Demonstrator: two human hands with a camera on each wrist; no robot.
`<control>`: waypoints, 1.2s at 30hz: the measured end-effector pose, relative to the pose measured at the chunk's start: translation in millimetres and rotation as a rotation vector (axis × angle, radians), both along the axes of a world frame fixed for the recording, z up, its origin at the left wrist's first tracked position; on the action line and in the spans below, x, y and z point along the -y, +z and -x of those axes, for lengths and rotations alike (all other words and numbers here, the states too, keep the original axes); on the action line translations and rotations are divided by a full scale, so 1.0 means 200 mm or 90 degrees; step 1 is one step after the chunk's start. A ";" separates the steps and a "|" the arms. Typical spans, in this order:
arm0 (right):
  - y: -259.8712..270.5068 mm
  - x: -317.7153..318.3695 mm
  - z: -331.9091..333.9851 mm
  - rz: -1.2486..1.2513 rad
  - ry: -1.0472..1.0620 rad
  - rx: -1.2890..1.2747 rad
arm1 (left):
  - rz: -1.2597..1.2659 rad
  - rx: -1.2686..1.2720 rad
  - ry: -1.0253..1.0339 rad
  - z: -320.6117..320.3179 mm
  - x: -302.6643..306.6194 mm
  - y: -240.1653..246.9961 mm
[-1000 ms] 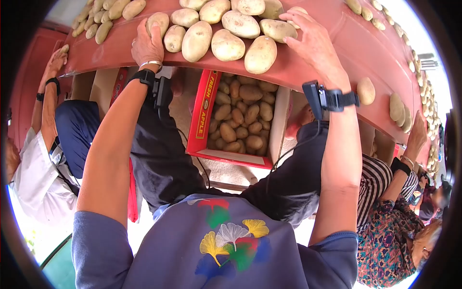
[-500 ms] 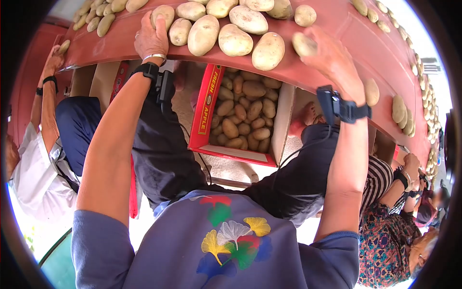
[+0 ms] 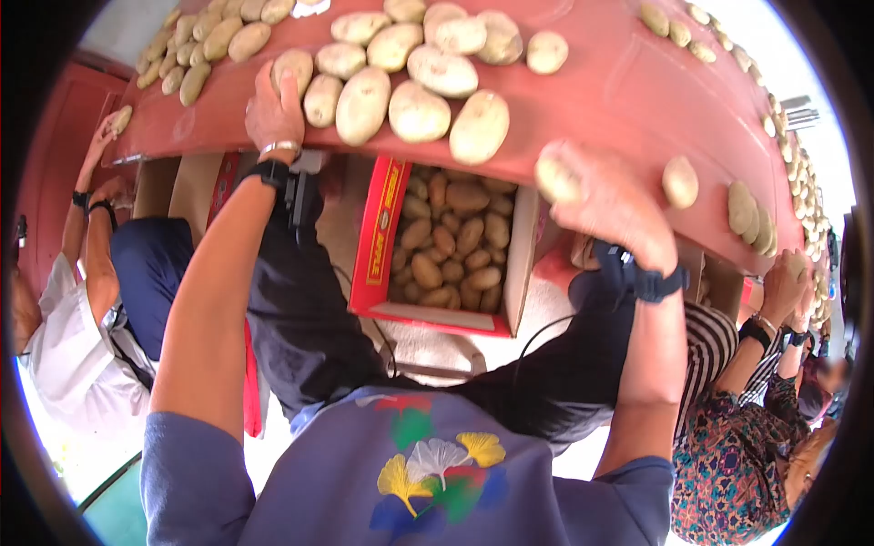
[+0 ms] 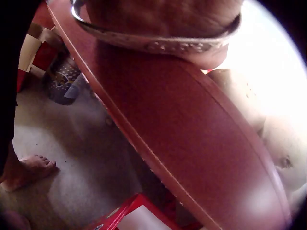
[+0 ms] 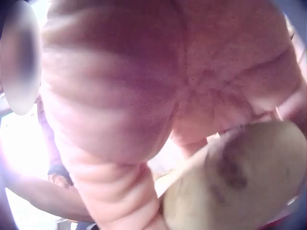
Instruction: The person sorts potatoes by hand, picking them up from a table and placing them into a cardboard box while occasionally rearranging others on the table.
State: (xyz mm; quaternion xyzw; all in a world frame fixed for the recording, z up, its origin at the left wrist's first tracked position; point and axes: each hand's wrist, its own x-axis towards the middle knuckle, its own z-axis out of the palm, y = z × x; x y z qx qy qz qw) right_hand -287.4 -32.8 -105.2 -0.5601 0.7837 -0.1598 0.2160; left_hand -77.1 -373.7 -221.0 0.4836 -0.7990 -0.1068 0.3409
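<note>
My right hand [image 3: 619, 205], blurred, grips a potato [image 3: 557, 180] at the table's near edge, just right of the box. In the right wrist view that potato [image 5: 254, 177] shows a dark blemish below the palm [image 5: 144, 81]. My left hand [image 3: 275, 116] holds another potato [image 3: 293, 73] at the left end of a group on the table, fingers along its left side and thumb on its near side. Beside it lie several pale potatoes [image 3: 363, 106]. The left wrist view shows a bangle [image 4: 168, 44] on that wrist; the fingers are outside that view.
Below the red table [image 3: 601, 91] stands a red cardboard box [image 3: 375, 227] filled with potatoes [image 3: 469, 196]. A single potato [image 3: 680, 182] lies to the right on the table. More potatoes [image 3: 223, 36] are piled at the far left. Other people sit on both sides.
My right hand has picked a potato from the right end of the group and drawn it back toward the table's near edge. The left hand keeps hold of its potato.
</note>
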 end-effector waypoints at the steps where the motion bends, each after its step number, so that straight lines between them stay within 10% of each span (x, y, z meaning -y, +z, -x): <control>1: 0.00 -0.01 -0.02 0.011 0.046 0.059 | 0.012 -0.010 -0.008 0.00 0.01 -0.02; 5: -0.07 -0.04 -0.10 -0.018 0.190 0.143 | -0.011 0.006 0.016 0.01 -0.01 0.03; 12: -0.05 0.10 0.18 0.201 -0.249 0.139 | 0.014 -0.015 0.004 0.00 0.00 -0.02; 24: -0.27 0.64 0.53 0.033 -0.215 -0.108 | -0.022 0.009 0.030 0.00 0.01 0.00; 36: -0.17 0.11 -0.11 0.106 -0.073 -0.174 | 0.021 0.000 0.023 -0.01 -0.01 0.00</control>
